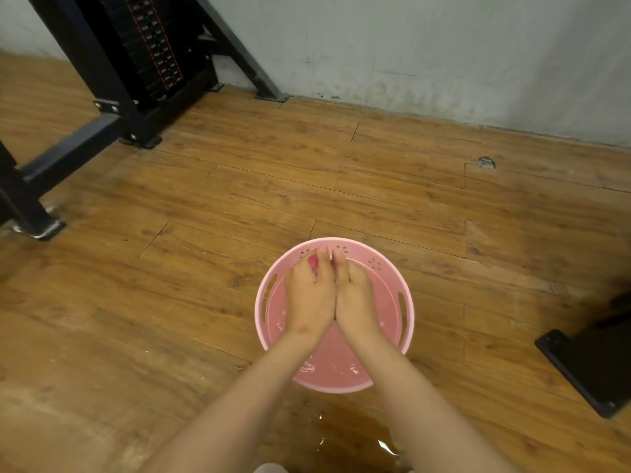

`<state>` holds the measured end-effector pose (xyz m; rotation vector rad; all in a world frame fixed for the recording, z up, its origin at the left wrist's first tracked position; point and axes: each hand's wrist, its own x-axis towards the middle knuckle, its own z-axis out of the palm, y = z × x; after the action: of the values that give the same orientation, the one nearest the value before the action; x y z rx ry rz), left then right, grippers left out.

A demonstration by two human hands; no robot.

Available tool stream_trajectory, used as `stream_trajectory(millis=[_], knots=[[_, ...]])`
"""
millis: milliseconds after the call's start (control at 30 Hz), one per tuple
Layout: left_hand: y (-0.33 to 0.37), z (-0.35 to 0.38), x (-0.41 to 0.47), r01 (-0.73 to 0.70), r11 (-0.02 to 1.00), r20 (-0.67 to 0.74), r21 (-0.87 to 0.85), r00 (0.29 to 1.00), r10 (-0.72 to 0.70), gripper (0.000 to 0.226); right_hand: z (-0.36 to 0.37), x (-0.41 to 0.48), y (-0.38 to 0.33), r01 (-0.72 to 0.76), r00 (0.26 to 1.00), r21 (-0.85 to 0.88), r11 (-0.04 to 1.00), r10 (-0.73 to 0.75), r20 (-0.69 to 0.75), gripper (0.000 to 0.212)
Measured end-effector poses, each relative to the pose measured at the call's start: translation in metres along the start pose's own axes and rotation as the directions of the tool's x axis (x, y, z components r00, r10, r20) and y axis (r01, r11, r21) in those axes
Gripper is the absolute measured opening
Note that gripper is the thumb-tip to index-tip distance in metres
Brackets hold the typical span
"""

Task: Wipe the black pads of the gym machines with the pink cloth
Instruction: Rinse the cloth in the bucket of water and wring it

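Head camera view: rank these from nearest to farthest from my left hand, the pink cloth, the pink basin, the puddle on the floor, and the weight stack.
1. Pink cloth: gripped in the left hand.
2. Pink basin: around the hand.
3. Puddle: floor, just this side of the basin.
4. Weight stack: far left, by the wall.

Both hands sit side by side in a pink basin [408, 303] of water on the wooden floor [170, 302]. The left hand [309, 297] grips the pink cloth [313, 263]; the right hand [356, 300] touches it alongside. A weight-stack machine [150, 56] stands by the wall.
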<state>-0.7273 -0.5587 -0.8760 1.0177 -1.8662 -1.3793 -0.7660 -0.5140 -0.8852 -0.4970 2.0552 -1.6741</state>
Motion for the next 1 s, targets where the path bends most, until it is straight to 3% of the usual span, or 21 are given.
stream_trajectory(millis=[300,467,600,733,867,933,1000], knots=[[-0.003,-0.009,0.001,0.007,0.999,0.054,0.034,0.999,-0.009,0.046,0.002,0.001,-0.002,0.035,0.999,-0.189,0.981,-0.029,0.031,0.048],[0.006,-0.021,0.005,-0.087,0.996,0.171,-0.015,0.981,0.088,0.036,-0.006,0.004,-0.014,0.065,0.998,-0.111,0.992,-0.063,0.027,0.034],[0.013,-0.033,0.023,0.186,0.958,0.257,-0.218,0.958,-0.128,0.040,-0.027,0.013,-0.027,0.091,0.991,-0.056,0.994,-0.085,0.104,0.026],[0.024,-0.042,0.031,0.355,0.897,0.345,-0.265,0.903,-0.256,0.027,-0.036,0.016,-0.033,0.045,0.989,0.078,0.996,-0.056,0.137,0.014],[0.034,-0.048,0.036,0.414,0.770,0.346,-0.485,0.900,-0.266,0.045,-0.042,0.018,-0.037,-0.047,0.992,0.223,0.974,0.020,0.126,0.046],[0.040,-0.051,0.038,0.420,0.737,0.353,-0.529,0.899,-0.259,0.051,-0.046,0.019,-0.039,-0.017,0.990,0.164,0.986,-0.006,0.139,0.035],[0.043,-0.052,0.038,0.420,0.778,0.371,-0.468,0.892,-0.258,0.050,-0.050,0.022,-0.043,0.055,0.982,0.084,0.995,-0.070,0.175,0.014]])
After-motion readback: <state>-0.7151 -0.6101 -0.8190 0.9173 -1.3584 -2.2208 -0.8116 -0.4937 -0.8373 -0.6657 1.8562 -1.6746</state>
